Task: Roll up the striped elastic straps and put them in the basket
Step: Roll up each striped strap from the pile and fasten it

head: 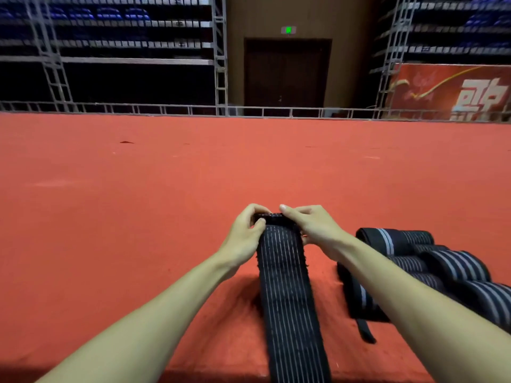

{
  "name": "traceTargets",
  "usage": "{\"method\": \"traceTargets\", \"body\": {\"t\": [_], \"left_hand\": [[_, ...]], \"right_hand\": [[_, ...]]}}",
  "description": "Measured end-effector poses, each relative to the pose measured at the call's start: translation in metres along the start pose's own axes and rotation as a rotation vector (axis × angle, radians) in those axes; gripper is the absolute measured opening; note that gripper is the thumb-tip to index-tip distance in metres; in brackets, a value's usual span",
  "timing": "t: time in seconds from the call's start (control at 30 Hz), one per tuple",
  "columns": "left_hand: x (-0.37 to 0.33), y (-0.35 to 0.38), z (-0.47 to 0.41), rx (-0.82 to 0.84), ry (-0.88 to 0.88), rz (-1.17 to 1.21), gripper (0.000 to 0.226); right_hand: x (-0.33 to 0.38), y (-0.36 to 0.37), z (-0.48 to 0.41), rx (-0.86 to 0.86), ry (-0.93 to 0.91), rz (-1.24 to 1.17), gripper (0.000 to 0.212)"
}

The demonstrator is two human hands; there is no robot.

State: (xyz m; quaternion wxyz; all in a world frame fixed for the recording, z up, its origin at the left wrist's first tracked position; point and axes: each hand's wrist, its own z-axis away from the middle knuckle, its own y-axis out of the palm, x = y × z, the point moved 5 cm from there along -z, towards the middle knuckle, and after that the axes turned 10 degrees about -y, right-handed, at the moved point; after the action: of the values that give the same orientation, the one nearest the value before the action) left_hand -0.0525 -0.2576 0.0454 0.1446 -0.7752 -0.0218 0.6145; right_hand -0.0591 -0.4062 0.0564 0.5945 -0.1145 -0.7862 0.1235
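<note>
"Striped strap (287, 294), what did it look like?"

"Black elastic, with thin pale lines running its whole length and slightly frayed edges. It lay flat on the red carpeted surface (138, 217). It stretched from the hands at 12 o'clock back to 6 o'clock, where it passed over the near edge and out of view."

"And the far end?"

"Turned over into a small tight roll (272, 217). The left hand (244, 233) had its grip closed on the 9 o'clock side of it, thumb on the near face and fingers curled over the top. The right hand (313, 228) pinched the 3 o'clock side, one finger reaching straight over the top."

"Any more of them?"

"A pile of straps (442, 261) sat at 3 o'clock of the flat one, partly under the right forearm. They were black bundles, some with fine lines, some with broader grey bands."

"Anything written?"

"A red banner (453, 92) at 2 o'clock carried large white characters, cut off by the frame's edge, so I couldn't read them. A small green-lit sign (288, 30) hung above a dark door (287, 73) at 12 o'clock, too small to read."
</note>
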Motion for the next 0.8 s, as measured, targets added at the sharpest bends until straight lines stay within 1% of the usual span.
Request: {"method": "traceTargets", "body": {"t": [0.1, 0.2, 0.33, 0.4, 0.43, 0.5, 0.63, 0.73, 0.8], "left_hand": [[0.031, 0.003, -0.014, -0.027, -0.033, 0.022, 0.025], [0.051, 0.007, -0.024, -0.02, -0.02, 0.014, 0.022], [0.084, 0.019, -0.037, -0.065, -0.075, 0.05, 0.027], [0.098, 0.027, -0.039, -0.056, -0.134, 0.114, 0.024], [0.099, 0.029, -0.04, -0.062, -0.125, 0.122, 0.023], [0.098, 0.028, -0.041, -0.077, -0.051, 0.092, 0.023], [0.09, 0.029, -0.037, -0.032, -0.005, 0.104, 0.024], [0.089, 0.031, -0.035, -0.014, -0.035, 0.118, 0.028], [0.09, 0.031, -0.034, 0.007, -0.066, 0.16, 0.027]], "right_hand": [[-0.034, 0.014, -0.013, -0.044, 0.003, -0.079, 0.038], [-0.063, 0.024, -0.019, -0.162, -0.018, -0.099, 0.026], [-0.099, 0.034, -0.022, -0.289, -0.024, -0.111, 0.014], [-0.111, 0.035, -0.023, -0.31, -0.031, -0.087, 0.013], [-0.114, 0.034, -0.025, -0.309, -0.045, -0.073, 0.013], [-0.118, 0.035, -0.029, -0.305, -0.066, -0.081, 0.014], [-0.118, 0.033, -0.028, -0.339, -0.058, -0.149, 0.012], [-0.119, 0.033, -0.025, -0.345, -0.026, -0.238, 0.014], [-0.119, 0.033, -0.023, -0.342, -0.019, -0.277, 0.018]]}}
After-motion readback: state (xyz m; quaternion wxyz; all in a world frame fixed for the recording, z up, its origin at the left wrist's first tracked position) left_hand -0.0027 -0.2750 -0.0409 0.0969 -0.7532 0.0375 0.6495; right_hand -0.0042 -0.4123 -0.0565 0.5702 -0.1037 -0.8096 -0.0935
